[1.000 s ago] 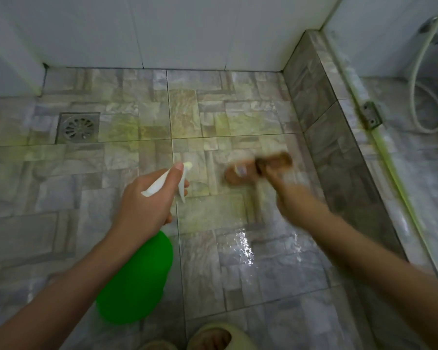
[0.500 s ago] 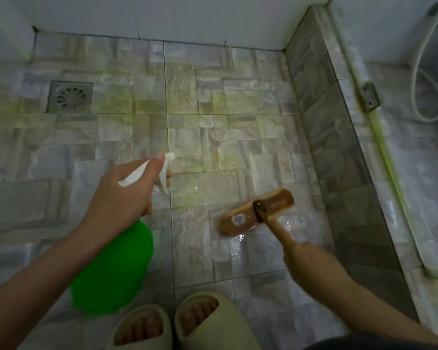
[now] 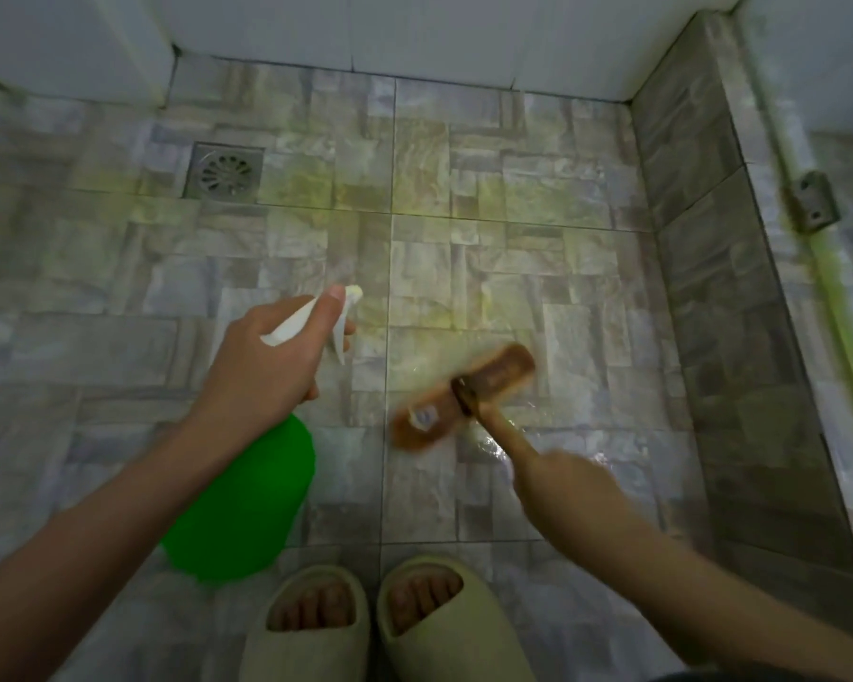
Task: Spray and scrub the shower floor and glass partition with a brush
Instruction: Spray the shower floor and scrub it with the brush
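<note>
The stone-patterned shower floor [image 3: 513, 268] glistens wet well right of the floor drain [image 3: 225, 170]. Nearer than the drain, the left hand [image 3: 262, 366] grips an opaque green spray bottle [image 3: 247, 504], its contents hidden. On the wet patch, the right hand [image 3: 567, 479] grips the blurred brown brush [image 3: 464, 396].

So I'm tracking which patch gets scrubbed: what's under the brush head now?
Wet, shiny floor shows around the brush head, just ahead of the slippers. The tile directly beneath it and the bristles are hidden by the head itself, which is motion-blurred.
</note>
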`<act>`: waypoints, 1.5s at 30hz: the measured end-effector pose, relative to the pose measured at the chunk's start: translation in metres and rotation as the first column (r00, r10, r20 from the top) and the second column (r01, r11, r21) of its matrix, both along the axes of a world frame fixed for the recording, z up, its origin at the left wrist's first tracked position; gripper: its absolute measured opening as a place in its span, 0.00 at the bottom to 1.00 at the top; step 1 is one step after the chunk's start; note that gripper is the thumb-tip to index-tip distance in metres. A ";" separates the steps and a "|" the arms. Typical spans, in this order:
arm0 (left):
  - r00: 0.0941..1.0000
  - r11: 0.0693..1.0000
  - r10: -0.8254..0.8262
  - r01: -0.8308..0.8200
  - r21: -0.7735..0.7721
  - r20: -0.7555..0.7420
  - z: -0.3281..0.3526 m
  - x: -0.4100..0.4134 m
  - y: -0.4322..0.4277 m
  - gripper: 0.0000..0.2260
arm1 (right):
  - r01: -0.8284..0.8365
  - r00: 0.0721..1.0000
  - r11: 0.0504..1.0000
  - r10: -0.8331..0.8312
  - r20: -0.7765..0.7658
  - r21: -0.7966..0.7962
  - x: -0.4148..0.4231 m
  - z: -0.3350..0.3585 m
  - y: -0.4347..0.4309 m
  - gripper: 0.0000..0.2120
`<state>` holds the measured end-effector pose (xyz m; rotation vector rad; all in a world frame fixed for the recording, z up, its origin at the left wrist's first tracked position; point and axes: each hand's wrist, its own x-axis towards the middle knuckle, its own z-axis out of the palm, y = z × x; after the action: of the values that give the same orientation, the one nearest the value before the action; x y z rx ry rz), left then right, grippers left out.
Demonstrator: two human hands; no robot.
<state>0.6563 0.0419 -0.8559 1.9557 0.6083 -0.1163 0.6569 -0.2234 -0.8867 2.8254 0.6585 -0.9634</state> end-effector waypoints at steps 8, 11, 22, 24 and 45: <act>0.998 0.998 0.055 -0.055 -0.020 -0.008 -0.002 -0.007 0.012 0.21 | 0.023 0.999 0.999 -0.024 0.035 0.042 0.032 -0.009 0.026 0.43; 0.994 0.994 0.106 -0.106 -0.021 0.018 0.003 -0.007 0.016 0.21 | -0.007 0.998 1.000 0.008 -0.064 0.015 -0.006 0.006 0.018 0.45; 0.993 0.993 0.115 -0.115 -0.039 0.007 -0.002 -0.004 0.020 0.21 | -0.004 1.000 1.000 0.004 -0.003 0.024 0.016 0.002 0.041 0.42; 0.993 0.993 0.115 -0.114 -0.041 0.021 -0.003 -0.003 0.020 0.21 | -0.026 0.999 0.998 0.028 -0.028 0.065 0.024 0.003 0.045 0.42; 0.999 0.993 0.039 -0.039 -0.111 -0.006 0.000 0.023 -0.001 0.18 | 0.231 0.970 0.973 -0.232 0.071 0.027 0.071 -0.007 -0.008 0.40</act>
<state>0.6798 0.0414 -0.8561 1.8361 0.6293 -0.1267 0.7278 -0.2319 -0.8937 2.9870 0.3361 -0.8817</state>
